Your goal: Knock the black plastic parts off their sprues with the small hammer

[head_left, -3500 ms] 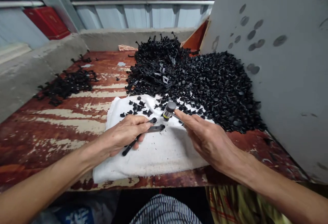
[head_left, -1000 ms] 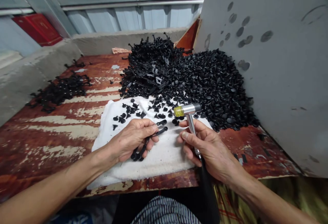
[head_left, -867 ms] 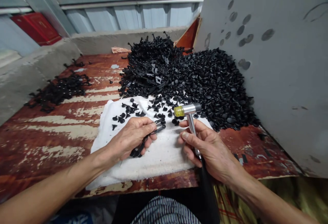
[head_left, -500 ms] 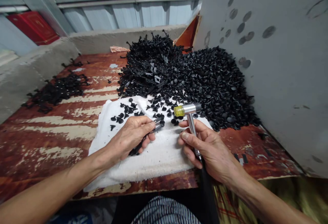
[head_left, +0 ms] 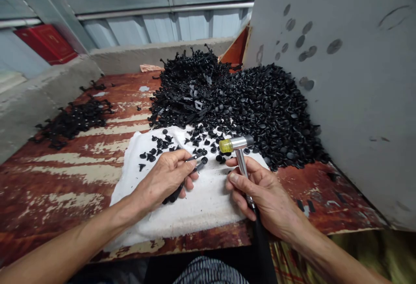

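My left hand (head_left: pixel 173 171) is closed round several black strap-like plastic pieces (head_left: pixel 199 156), whose ends stick out past the thumb toward the right. In my right hand (head_left: pixel 255 182) is a hammer (head_left: pixel 241 160) with a metal shaft, a yellow tip at its left end and a dark tip at its right; the black handle hangs down below the palm. Both hands are over a white cloth (head_left: pixel 208 212). Small black caps (head_left: pixel 152 154) with stems lie scattered on the cloth beyond my hands.
Behind the cloth rises a large pile of black parts (head_left: pixel 269 106). A smaller pile (head_left: pixel 76 119) lies at the left on the worn red-brown table (head_left: pixel 74 162). A grey panel (head_left: pixel 354 115) stands at the right, and a red box (head_left: pixel 47 43) at the back left.
The view has tilted up slightly, so the scene sits a little lower. Both hands keep their holds, with hardly any movement over the cloth.
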Demonstrator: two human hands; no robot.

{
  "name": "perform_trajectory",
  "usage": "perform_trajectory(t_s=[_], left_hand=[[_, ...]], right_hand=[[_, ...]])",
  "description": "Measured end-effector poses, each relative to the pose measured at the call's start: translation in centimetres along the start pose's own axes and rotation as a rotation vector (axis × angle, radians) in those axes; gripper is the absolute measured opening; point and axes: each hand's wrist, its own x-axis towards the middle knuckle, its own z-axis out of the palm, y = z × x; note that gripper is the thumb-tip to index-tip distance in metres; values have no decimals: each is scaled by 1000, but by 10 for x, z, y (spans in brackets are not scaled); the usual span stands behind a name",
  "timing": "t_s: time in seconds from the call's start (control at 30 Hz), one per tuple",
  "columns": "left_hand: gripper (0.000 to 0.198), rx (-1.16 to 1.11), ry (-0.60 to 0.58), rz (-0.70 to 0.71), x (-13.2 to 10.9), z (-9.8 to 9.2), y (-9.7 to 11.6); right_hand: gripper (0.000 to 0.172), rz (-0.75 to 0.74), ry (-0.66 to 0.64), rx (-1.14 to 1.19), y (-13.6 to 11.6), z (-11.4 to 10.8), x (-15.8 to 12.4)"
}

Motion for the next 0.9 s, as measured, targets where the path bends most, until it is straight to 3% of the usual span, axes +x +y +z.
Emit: perform_trajectory(t_s=[0.33,0.9], left_hand=[[30,17,-9,6,4,3,-6],[28,-29,-45,-98,3,1,-4]], right_hand=[[37,-10,3,-7,2,-3,0],[37,-9,-11,11,3,-4,0]])
